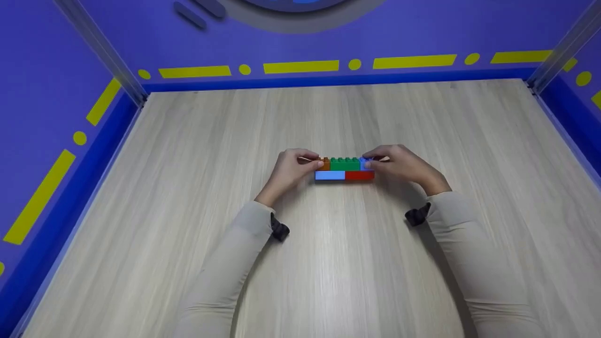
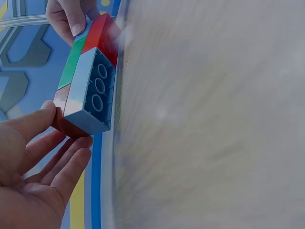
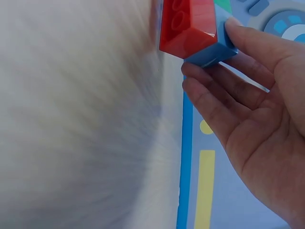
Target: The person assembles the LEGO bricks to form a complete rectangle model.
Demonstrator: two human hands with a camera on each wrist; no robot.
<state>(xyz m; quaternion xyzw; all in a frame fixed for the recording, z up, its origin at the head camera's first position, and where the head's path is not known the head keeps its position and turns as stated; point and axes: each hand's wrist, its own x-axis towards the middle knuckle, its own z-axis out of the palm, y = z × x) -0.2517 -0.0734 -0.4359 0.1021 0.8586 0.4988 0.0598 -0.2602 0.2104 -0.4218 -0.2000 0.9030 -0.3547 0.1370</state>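
A two-layer block of toy building bricks is held between both hands, tilted so that hollow undersides show in the wrist views. Its upper layer has a brown brick (image 2: 69,125), a green brick (image 1: 345,164) and a blue brick (image 3: 209,53). Under these sit a light blue brick (image 1: 330,175) and a red brick (image 1: 359,175), end to end. My left hand (image 1: 292,170) pinches the brown brick at the left end between thumb and fingers. At the other end, my right hand (image 1: 403,163) pinches the blue brick, which its fingers partly cover.
The wood-grain table (image 1: 338,263) lies beneath both arms. Blue panels with yellow markings (image 1: 300,67) stand along its back and sides. A small black wrist device (image 1: 281,231) sits at the left cuff, and another black device (image 1: 417,216) at the right.
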